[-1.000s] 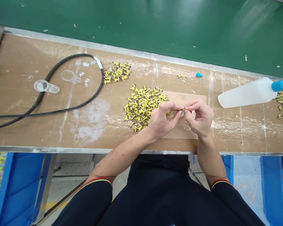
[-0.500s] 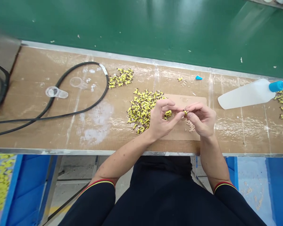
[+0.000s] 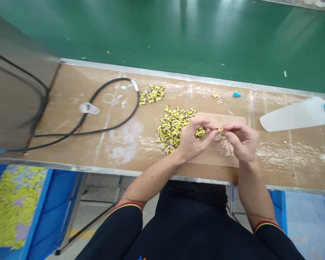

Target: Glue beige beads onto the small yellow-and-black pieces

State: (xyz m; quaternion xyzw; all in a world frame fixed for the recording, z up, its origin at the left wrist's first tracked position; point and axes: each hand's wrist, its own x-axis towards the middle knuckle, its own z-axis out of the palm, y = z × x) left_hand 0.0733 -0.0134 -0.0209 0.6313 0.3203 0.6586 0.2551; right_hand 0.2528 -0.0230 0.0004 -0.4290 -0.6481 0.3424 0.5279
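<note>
My left hand [image 3: 194, 139] and my right hand [image 3: 241, 140] meet fingertip to fingertip above a brown card sheet [image 3: 206, 155] on the bench. Between the pinched fingers sits one small yellow part [image 3: 220, 131]. Both hands are closed on it. A large heap of the same yellow parts [image 3: 173, 124] lies just left of my left hand. A little pile of tiny beige pins [image 3: 227, 148] rests on the card under my right hand.
A black cable [image 3: 108, 90] loops over the left of the bench beside clear plastic pieces [image 3: 90, 108]. A second small yellow pile [image 3: 152, 94] lies further back. A white bottle with a blue cap [image 3: 295, 115] lies at right. A blue bin of yellow parts [image 3: 13, 206] stands below left. Behind runs a green belt [image 3: 178, 36].
The view has swung left, bringing the blue bin and a grey box edge into sight. My hands stay pinched together on the small yellow part.
</note>
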